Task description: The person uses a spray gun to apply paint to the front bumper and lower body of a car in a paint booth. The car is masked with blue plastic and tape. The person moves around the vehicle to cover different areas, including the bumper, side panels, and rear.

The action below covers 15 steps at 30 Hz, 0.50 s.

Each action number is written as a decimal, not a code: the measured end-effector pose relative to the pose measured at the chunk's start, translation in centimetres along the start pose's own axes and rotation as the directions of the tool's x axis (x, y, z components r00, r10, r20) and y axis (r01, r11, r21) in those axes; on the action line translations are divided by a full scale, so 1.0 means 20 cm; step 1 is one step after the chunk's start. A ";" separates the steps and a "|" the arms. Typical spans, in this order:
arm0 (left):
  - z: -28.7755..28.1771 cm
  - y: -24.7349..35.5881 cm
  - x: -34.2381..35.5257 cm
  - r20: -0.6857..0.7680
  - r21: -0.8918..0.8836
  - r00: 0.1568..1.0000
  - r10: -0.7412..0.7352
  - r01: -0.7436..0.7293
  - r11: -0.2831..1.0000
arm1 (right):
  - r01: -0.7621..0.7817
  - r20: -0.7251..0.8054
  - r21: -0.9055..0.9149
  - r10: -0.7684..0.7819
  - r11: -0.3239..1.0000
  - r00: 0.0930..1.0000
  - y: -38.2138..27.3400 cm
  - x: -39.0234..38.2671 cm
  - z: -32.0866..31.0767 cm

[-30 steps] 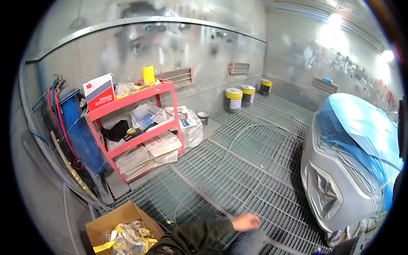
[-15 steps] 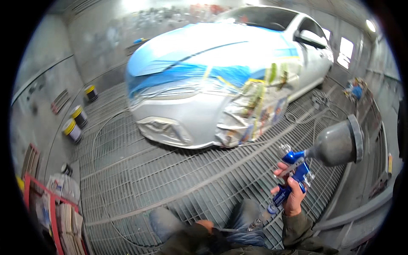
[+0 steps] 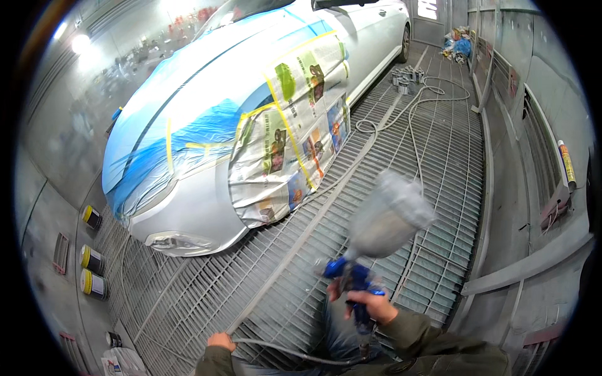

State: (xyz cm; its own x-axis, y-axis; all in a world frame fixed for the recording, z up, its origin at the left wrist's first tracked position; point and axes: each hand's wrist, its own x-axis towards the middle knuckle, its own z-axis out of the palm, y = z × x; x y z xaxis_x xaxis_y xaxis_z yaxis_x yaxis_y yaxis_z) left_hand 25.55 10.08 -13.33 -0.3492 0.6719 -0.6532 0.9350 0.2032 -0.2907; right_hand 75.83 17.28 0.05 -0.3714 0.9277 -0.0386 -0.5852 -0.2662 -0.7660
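Observation:
My right hand [image 3: 375, 306] is wrapped round the grip of a blue spray gun [image 3: 356, 277], held low in front of me. Its large grey paint cup [image 3: 390, 218] sits on top, tilted and blurred by motion. From the bottom of the grip a grey air hose [image 3: 288, 356] runs left to my left hand [image 3: 221, 340], whose fingers are closed round it. Ahead stands a white car, its bare front bumper [image 3: 200, 203] facing me. Blue masking film [image 3: 207, 128] covers the hood, and taped newspaper [image 3: 285, 150] covers the front corner.
Metal grating [image 3: 326, 225] forms the floor. More hose [image 3: 414, 125] snakes along it on the right, near several small cans [image 3: 406, 78]. Yellow-lidded cans [image 3: 94, 283] stand by the left wall. A metal rail [image 3: 530, 266] runs along the right wall; crumpled rubbish [image 3: 461, 45] lies far back.
My view has turned right, bringing more of the car's side into sight. The spray gun has shifted left and lower in the picture. My left hand now shows clearly on the hose.

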 end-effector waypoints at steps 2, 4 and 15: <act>0.03 -0.02 -0.02 -0.008 0.045 1.000 -0.017 0.018 0.999 | -0.108 0.069 0.033 0.105 0.994 0.992 0.08 0.02 -0.03; 0.06 -0.04 -0.03 -0.058 -0.027 0.997 -0.049 0.048 0.998 | -0.174 0.086 0.071 0.168 0.982 0.982 0.19 0.02 -0.07; 0.12 0.02 -0.12 -0.505 -0.239 0.844 -0.180 0.063 0.969 | -0.083 0.059 0.078 0.078 0.994 0.995 0.23 0.03 -0.06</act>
State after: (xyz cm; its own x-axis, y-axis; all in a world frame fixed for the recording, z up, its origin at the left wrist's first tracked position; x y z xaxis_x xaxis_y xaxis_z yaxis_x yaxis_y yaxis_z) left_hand 26.56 6.95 -13.55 -0.4310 0.8905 -0.1458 0.8989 0.4096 -0.1559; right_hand 73.79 16.83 -4.18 -0.4576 0.8871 -0.0607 -0.6067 -0.3615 -0.7080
